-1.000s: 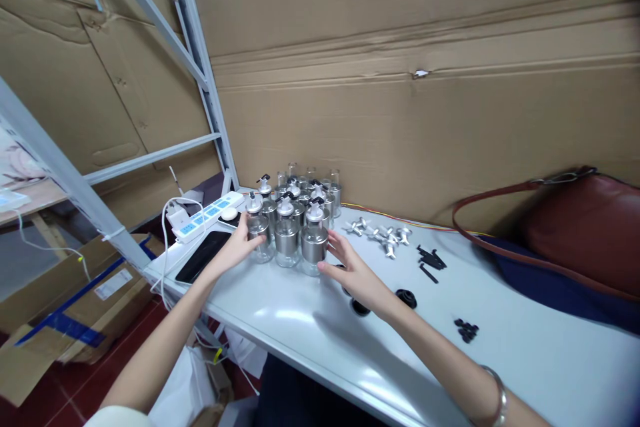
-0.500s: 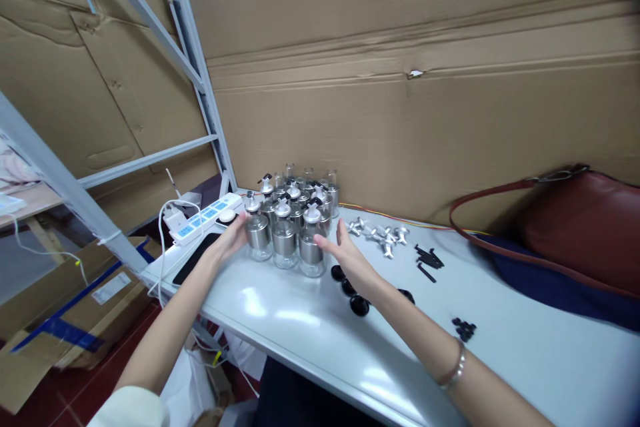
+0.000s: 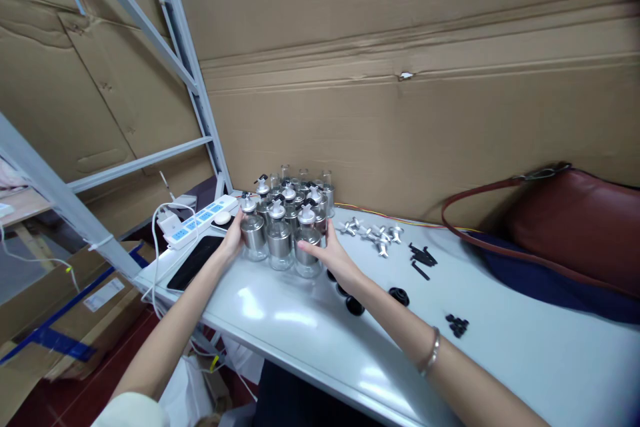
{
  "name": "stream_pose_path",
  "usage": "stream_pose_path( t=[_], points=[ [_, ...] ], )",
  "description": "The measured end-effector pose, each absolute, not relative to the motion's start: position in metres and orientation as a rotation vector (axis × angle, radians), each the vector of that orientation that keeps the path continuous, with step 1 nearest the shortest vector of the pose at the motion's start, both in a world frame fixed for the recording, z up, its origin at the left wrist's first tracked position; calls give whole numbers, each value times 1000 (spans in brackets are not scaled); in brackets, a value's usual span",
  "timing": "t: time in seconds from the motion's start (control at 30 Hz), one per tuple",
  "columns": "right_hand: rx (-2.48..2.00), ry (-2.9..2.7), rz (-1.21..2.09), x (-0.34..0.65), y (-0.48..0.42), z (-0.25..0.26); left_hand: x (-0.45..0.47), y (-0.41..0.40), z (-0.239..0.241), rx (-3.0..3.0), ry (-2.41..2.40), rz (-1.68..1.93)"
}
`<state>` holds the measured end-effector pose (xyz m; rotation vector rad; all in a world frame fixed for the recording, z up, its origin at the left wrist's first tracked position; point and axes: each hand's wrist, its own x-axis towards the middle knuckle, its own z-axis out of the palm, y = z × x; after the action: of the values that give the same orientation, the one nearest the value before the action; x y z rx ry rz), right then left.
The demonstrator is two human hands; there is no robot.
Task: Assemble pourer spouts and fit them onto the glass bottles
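Observation:
Several small glass bottles with metal bands and pump tops (image 3: 287,220) stand bunched together on the white table (image 3: 310,333). My left hand (image 3: 233,238) lies against the left side of the front left bottle (image 3: 253,235), fingers curved round it. My right hand (image 3: 326,251) presses against the front right bottle (image 3: 306,248), fingers laid on its metal band. Both hands squeeze the front row between them.
A white power strip (image 3: 199,221) and a black phone (image 3: 193,262) lie left of the bottles. Right of them are silver spouts (image 3: 373,235), small black parts (image 3: 421,257), black round caps (image 3: 399,295) and a brown bag (image 3: 575,227). Cardboard stands behind; a metal rack is at left.
My right hand has moved in from beside the group and now touches the front right bottle. My left hand has stayed on the left bottle. The view has shifted slightly.

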<state>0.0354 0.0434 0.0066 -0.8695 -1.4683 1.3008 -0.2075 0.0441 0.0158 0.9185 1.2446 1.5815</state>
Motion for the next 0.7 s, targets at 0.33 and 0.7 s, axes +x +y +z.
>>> stream_pose_path(
  t=[0.33, 0.7],
  points=[
    [-974, -1661, 922, 68, 109, 39, -234, 77, 110, 1399, 1499, 1664],
    [-891, -2048, 328, 53, 150, 55, -187, 156, 170, 2024, 1532, 640]
  ],
)
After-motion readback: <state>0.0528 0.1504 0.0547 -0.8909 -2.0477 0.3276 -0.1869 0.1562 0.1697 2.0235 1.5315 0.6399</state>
